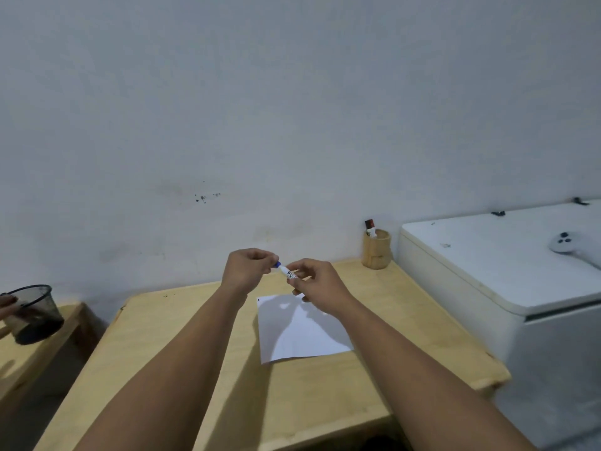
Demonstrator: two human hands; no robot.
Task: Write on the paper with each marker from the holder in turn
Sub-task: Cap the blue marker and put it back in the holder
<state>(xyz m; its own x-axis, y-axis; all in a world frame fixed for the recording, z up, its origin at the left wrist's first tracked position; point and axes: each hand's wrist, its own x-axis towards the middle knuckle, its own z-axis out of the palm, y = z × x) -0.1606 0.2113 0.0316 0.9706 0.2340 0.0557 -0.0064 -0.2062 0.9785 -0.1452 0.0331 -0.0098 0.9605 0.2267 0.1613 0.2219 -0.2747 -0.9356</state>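
Note:
A white sheet of paper lies on the wooden table. Above its far edge I hold a white marker with a blue cap. My right hand grips the marker's barrel. My left hand pinches the blue cap end. The marker hangs in the air, tilted down to the right. A round wooden holder stands at the table's far right corner, with a red-and-black marker sticking out of it.
A white chest with a lid stands right of the table, with a white controller on top. At the far left, another person's hand holds a black mesh cup over a second wooden surface. A wall rises behind the table.

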